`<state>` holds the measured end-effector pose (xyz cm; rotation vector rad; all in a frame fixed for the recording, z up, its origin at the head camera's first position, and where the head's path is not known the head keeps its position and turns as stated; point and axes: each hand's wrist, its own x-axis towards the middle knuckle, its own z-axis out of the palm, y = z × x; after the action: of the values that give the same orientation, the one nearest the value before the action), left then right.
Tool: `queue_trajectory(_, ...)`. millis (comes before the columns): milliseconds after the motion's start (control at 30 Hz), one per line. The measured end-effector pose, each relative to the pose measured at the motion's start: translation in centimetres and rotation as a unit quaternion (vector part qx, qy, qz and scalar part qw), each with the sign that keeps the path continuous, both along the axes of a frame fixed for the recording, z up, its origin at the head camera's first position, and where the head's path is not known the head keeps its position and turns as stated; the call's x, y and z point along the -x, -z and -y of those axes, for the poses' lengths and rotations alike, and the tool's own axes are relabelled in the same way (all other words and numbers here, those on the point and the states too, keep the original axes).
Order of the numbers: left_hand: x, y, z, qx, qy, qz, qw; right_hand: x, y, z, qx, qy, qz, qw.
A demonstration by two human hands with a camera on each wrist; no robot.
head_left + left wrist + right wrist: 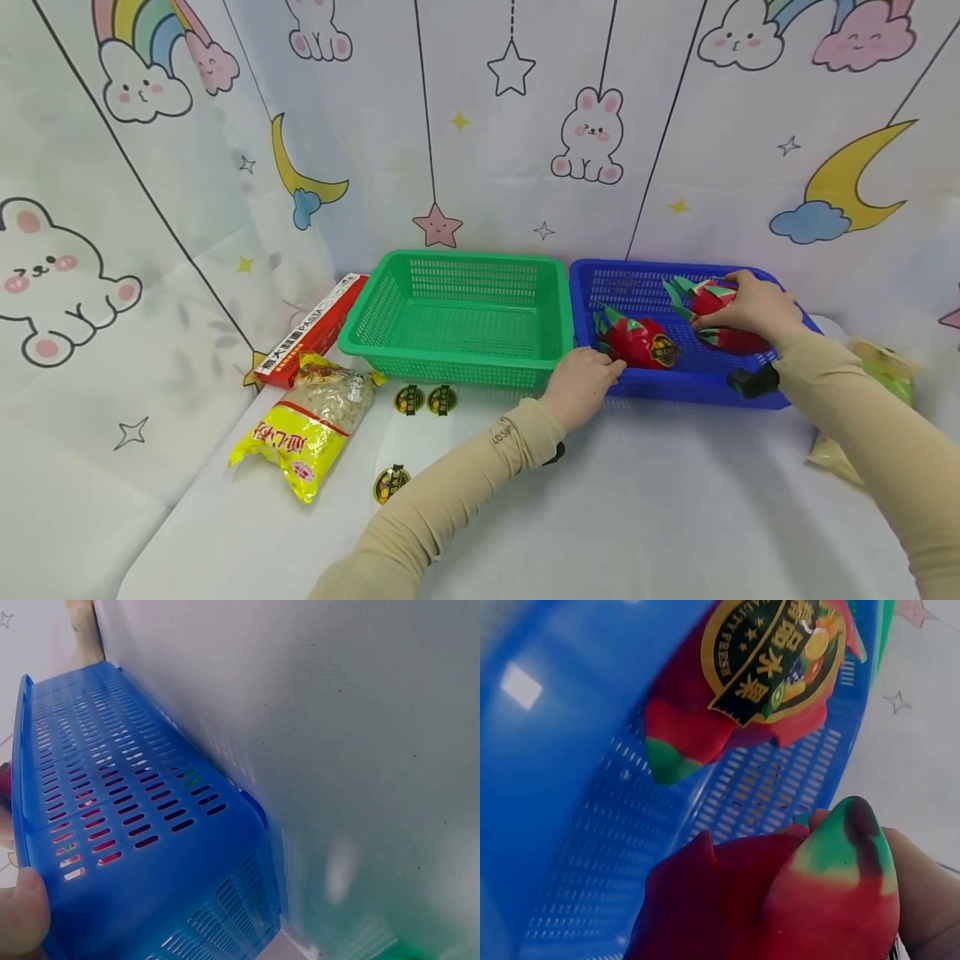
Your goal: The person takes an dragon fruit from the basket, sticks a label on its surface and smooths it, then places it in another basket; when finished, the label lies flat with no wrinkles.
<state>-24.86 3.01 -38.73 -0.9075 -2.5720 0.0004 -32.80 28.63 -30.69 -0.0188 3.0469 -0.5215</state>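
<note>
In the head view, my right hand grips a red dragon fruit with green leafy tips, over the right part of the blue basket. That hand hides part of the fruit; the right wrist view shows its red skin and a green-tipped scale close up. A second dragon fruit, with a black-and-gold sticker, lies in the basket's left part. My left hand holds the front left corner of the blue basket, its thumb against the rim.
Left of the blue basket stands a green basket. Further left are a red pasta box and a yellow bag of pasta. Several round stickers lie in front of the green basket. Another bag sits beyond my right forearm.
</note>
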Motion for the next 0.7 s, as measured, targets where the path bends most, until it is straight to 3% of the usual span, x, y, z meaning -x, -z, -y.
queue_trajectory(700, 0.0, 0.3, -0.2, 0.006, -0.014, -0.024, 0.9996, 1.8, 1.1, -0.2, 0.015, -0.016, 0.084, 0.9962)
